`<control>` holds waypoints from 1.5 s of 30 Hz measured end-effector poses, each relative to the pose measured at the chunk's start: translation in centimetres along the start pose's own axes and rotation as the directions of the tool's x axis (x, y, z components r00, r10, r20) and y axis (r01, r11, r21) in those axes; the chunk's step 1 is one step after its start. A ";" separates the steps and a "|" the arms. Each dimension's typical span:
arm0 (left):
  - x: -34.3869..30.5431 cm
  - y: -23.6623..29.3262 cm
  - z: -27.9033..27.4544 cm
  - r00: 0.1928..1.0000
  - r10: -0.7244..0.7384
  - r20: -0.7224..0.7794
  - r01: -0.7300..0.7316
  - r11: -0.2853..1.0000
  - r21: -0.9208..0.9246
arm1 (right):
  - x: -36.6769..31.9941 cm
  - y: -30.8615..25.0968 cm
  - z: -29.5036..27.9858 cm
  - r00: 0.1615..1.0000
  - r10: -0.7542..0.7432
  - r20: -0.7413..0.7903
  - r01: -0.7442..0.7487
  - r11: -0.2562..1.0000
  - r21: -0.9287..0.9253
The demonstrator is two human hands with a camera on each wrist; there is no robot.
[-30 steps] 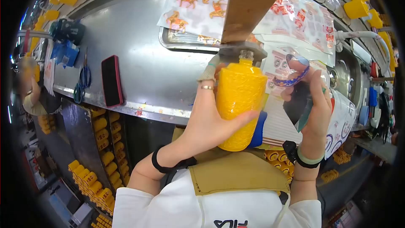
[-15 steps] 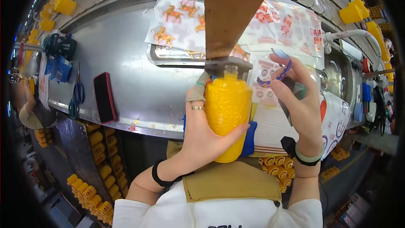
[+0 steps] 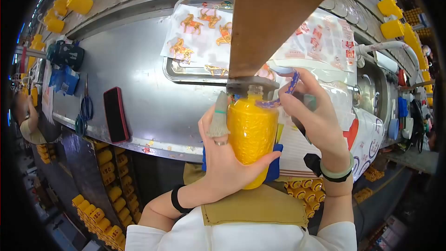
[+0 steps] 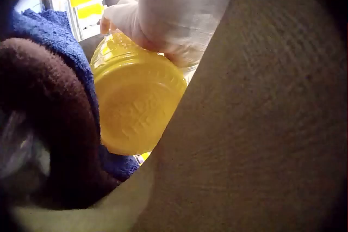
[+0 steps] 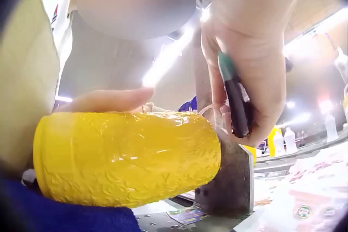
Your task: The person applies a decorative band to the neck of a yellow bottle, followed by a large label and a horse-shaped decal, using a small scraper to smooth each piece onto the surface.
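Observation:
A yellow embossed glass bottle (image 3: 253, 132), its clear threaded neck pointing away, is gripped by my left hand (image 3: 225, 167), thumb along the near side. One left finger wears a pale wrapping with a grey-green tip (image 3: 219, 116) and a ring. My right hand (image 3: 316, 121) pinches a curved blue-purple patterned strip (image 3: 291, 83), whose lower end lies across the bottle's shoulder. A dark flat tool with a green end (image 5: 235, 96) is tucked in the right palm. The bottle's base (image 4: 138, 107) faces the left wrist camera, and a blue cloth (image 4: 51, 36) is beside it.
A brown upright board (image 3: 274, 23) with a grey block rises just beyond the bottle neck. Behind stands a metal tray (image 3: 179, 75) under sheets of orange animal decals. A phone (image 3: 116, 114) and scissors (image 3: 86, 104) lie left. Red-printed sheets (image 3: 320, 42) lie at right.
My right hand has moved left, bringing the patterned strip from beside the bottle onto its shoulder. The left hand still holds the bottle, its wrapped finger now showing more at the left side.

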State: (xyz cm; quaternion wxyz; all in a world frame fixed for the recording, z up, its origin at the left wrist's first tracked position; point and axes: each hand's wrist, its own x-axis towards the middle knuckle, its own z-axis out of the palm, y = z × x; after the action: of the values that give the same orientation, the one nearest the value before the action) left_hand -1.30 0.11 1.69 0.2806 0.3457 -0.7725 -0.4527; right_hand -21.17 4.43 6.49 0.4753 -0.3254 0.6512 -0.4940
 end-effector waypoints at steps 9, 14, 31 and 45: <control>0.9 -0.1 0.6 0.982 0.148 -0.119 -0.149 0.989 0.000 | 0.0 1.6 0.4 0.992 -0.079 -0.094 0.071 0.994 -0.088; 1.0 0.0 0.4 0.980 0.145 -0.133 -0.143 0.989 0.029 | 0.2 2.6 1.0 0.964 -0.228 -0.137 0.185 0.944 -0.272; 0.9 0.2 0.3 0.990 0.125 -0.063 -0.123 0.991 0.044 | -0.2 2.8 0.9 0.958 -0.258 -0.126 0.210 0.930 -0.303; 0.7 -1.4 -0.6 0.998 0.066 -0.012 -0.067 0.996 -0.062 | -1.5 5.4 -1.5 0.881 -0.333 -0.336 -0.022 0.682 -0.731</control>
State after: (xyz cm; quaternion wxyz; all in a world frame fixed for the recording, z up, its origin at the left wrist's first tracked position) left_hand -0.87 -1.21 0.81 0.3099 0.3129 -0.7677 -0.4655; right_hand -21.88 7.86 1.88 0.1042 -0.4185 0.8504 -0.3013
